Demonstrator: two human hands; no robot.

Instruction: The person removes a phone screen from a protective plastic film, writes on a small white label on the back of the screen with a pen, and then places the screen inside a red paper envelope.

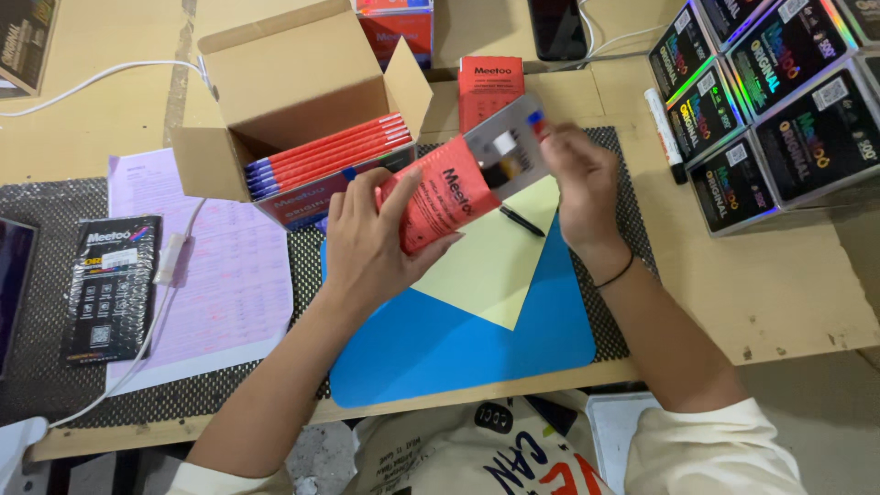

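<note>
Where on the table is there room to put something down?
Bare room: the blue mat below the yellow sheet, and the wood between the right hand and the black boxes. It is crowded around the cardboard box.

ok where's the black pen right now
In the head view the black pen lies on the yellow sheet near the middle of the table, just below the red packet and beside the right hand.

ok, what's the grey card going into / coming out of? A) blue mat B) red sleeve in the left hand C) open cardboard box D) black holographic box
B: the right hand pinches the grey card, whose lower end sits in the mouth of the red sleeve gripped by the left hand.
</note>
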